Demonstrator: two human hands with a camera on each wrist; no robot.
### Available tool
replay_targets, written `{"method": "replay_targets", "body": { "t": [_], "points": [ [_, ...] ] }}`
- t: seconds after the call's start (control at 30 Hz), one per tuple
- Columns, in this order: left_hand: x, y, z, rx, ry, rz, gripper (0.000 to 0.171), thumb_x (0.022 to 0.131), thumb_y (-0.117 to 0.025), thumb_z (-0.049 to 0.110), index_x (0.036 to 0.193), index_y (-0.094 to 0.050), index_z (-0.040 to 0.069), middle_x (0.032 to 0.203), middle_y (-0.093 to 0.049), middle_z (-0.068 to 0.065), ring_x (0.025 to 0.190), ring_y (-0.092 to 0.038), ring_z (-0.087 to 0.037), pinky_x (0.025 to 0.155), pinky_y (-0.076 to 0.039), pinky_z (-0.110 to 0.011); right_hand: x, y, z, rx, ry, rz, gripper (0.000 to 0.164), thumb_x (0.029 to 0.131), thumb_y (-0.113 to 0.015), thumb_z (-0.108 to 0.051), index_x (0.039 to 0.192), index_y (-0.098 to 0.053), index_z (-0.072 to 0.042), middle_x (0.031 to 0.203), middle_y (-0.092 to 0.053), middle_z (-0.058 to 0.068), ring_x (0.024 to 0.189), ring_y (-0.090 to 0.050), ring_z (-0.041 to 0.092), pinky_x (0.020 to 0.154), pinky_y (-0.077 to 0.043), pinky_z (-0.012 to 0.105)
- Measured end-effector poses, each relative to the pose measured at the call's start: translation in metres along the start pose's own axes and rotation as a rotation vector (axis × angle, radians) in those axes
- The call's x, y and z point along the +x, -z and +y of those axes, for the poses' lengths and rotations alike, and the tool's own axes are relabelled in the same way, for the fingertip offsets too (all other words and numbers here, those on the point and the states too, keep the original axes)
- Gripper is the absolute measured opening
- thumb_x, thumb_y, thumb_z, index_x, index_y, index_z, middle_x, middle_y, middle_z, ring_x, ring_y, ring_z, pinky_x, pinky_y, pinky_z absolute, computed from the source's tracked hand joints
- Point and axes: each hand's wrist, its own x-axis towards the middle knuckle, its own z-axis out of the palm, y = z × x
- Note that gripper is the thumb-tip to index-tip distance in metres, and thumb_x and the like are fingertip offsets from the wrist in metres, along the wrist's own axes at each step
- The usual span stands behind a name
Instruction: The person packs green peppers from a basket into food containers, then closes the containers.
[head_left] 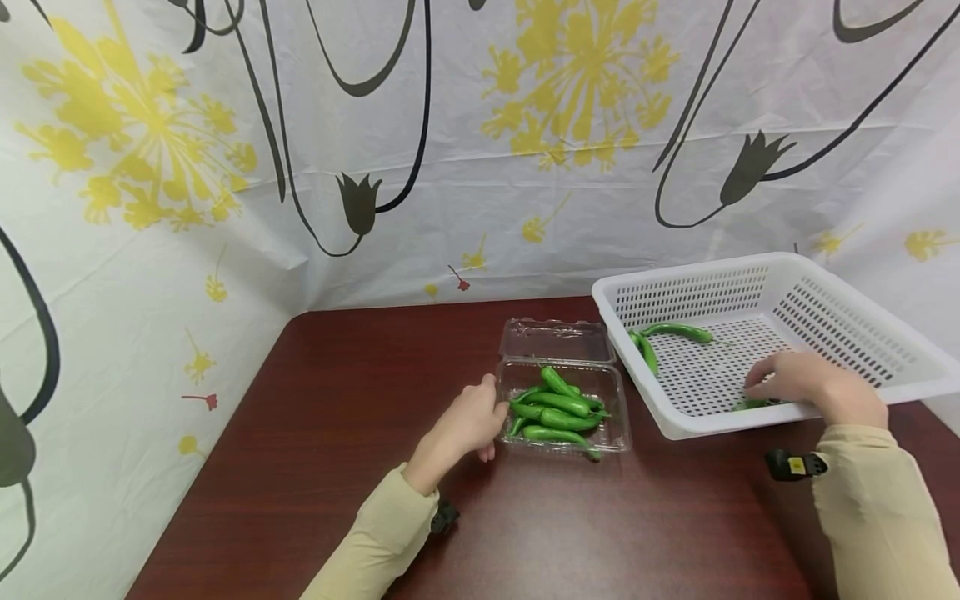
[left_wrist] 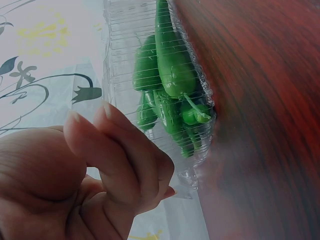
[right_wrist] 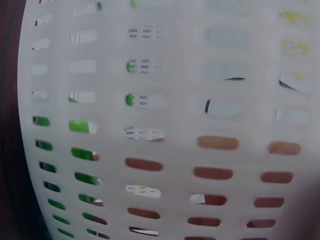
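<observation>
My left hand (head_left: 467, 419) is at the left side of a clear plastic clamshell box (head_left: 621, 417), its fingers loosely curled with nothing between them. In the left wrist view, the fingertips (left_wrist: 106, 111) overlap the box wall. Several green chili peppers (head_left: 558, 417) lie heaped in the box, and its lid (head_left: 557, 342) is folded back. My right hand (head_left: 810, 382) reaches down inside a white plastic basket (head_left: 645, 408), its fingers bent over a green chili pepper (head_left: 750, 405) near the front wall. I cannot tell whether they grip it; the basket wall covers most of the right wrist view.
More green chili peppers (head_left: 678, 332) lie in the basket's left part. The basket stands right of the box on a dark red-brown table (head_left: 360, 400). A white curtain (head_left: 450, 167) with flower prints hangs behind the table and along its sides.
</observation>
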Motion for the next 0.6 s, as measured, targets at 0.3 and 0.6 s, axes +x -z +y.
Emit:
{"method": "replay_targets", "body": {
  "t": [0.3, 0.6],
  "points": [
    [-0.0009, 0.0009, 0.0012, -0.007, -0.008, 0.005, 0.038, 0.095, -0.045, 0.014, 0.127, -0.035, -0.004, 0.056, -0.059, -0.013, 0.033, -0.055, -0.018, 0.037, -0.048, -0.033, 0.0010, 0.0000, -0.0012, -0.010, 0.019, -0.050, 0.027, 0.081, -0.064, -0.028, 0.095, -0.069, -0.005, 0.091, -0.062, 0.016, 0.081, -0.054, 0.026, 0.070, -0.042, 0.043],
    [-0.0004, 0.0004, 0.0011, -0.001, -0.006, 0.005, 0.042, 0.095, -0.045, 0.014, 0.131, -0.032, -0.005, 0.054, -0.059, -0.013, 0.033, -0.055, -0.018, 0.038, -0.049, -0.034, 0.0023, -0.0017, 0.0009, -0.016, 0.030, 0.020, 0.027, 0.082, -0.063, -0.029, 0.092, -0.068, -0.004, 0.090, -0.063, 0.018, 0.083, -0.057, 0.034, 0.070, -0.045, 0.049]
  ]
}}
